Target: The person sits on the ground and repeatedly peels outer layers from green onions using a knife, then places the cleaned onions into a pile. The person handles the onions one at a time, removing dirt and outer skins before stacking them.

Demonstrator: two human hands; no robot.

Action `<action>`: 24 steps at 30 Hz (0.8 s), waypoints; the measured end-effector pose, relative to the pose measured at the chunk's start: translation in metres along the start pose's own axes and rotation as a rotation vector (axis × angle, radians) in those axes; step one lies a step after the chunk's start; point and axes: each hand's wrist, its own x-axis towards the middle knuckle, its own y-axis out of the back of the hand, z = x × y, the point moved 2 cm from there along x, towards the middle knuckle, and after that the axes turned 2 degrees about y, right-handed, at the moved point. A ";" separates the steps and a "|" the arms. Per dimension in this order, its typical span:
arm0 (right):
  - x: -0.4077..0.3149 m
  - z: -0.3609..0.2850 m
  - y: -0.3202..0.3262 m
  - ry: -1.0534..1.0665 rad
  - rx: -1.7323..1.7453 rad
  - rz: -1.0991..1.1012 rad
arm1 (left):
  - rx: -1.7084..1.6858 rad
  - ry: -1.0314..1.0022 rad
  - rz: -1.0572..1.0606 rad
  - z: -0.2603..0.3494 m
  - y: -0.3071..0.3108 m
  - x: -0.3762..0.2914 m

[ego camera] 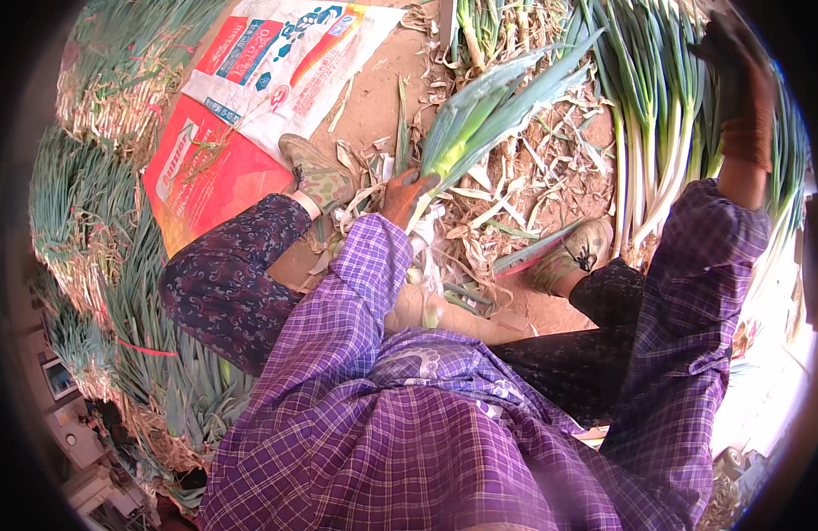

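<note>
My left hand (pixel 406 194), in a brown glove, is closed around the pale lower stalk of a large green onion (pixel 463 143), whose broad leaves fan toward the upper right. Raised at the upper right, my right hand (pixel 737 73) wears a dark glove with a brown cuff. It is blurred and lies over green leaves; its fingers look extended, and whether they touch the leaves cannot be told. Beside it stands a row of trimmed green onions (pixel 654 126) with long white stalks.
Dry peelings (pixel 548 179) litter the dirt ground between my shoes. A red and white printed woven sack (pixel 249 106) lies at the upper left. Tied bundles of green onions (pixel 83 206) are piled along the left side. More untrimmed green onions (pixel 498 33) lie at the top.
</note>
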 end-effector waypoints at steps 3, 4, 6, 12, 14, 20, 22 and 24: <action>-0.075 0.045 -0.081 -0.126 -0.584 -0.647 | -0.137 -0.080 -0.171 0.026 -0.011 0.011; -0.110 0.071 -0.107 -0.057 -0.944 -0.993 | -0.152 -0.080 -0.192 0.035 -0.013 0.013; -0.178 0.113 -0.126 0.014 -1.181 -1.466 | -0.180 -0.089 -0.239 0.055 -0.015 0.011; -0.181 0.134 -0.141 -0.618 0.127 -0.886 | -0.041 -0.144 -0.254 0.074 -0.036 -0.024; -0.176 0.122 -0.164 -0.633 0.600 -0.681 | -0.108 -0.225 -0.258 0.074 -0.054 -0.031; -0.182 0.126 -0.204 -0.701 1.086 -0.333 | 0.159 -0.452 -0.237 0.072 -0.071 -0.061; -0.186 0.131 -0.204 -0.719 1.059 -0.232 | 0.322 -0.483 -0.231 0.071 -0.069 -0.069; -0.190 0.133 -0.205 -0.741 1.051 -0.248 | 0.427 -0.531 -0.156 0.070 -0.063 -0.071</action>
